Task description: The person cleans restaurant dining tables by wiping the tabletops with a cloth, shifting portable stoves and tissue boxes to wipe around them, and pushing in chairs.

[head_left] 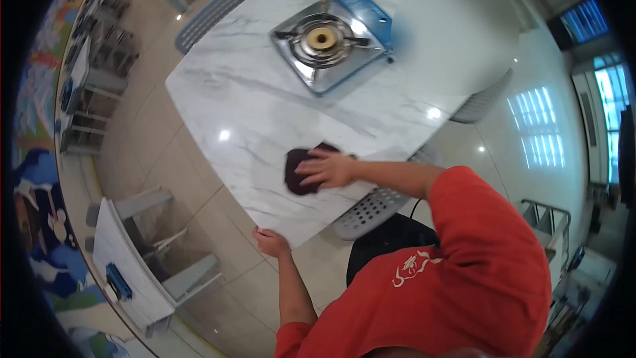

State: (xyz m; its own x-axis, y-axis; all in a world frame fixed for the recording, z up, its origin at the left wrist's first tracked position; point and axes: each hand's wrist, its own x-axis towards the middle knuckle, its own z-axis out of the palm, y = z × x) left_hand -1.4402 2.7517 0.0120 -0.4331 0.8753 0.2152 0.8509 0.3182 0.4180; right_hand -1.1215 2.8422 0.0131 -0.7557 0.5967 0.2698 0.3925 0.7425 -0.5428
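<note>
My right hand lies flat with fingers spread on a dark maroon cloth, pressing it against the white marble-patterned table. The cloth is bunched and partly hidden under my palm and fingers. My left hand is at the table's near corner, its fingers curled closed around the edge. Farther up the tabletop stands a portable gas stove with a metal burner and a blue side panel, apart from both hands.
Grey perforated chairs stand along the table's right side, and another chair is at the far left. A second table with a small blue object sits at lower left. A round pale blurred patch covers the table's upper right.
</note>
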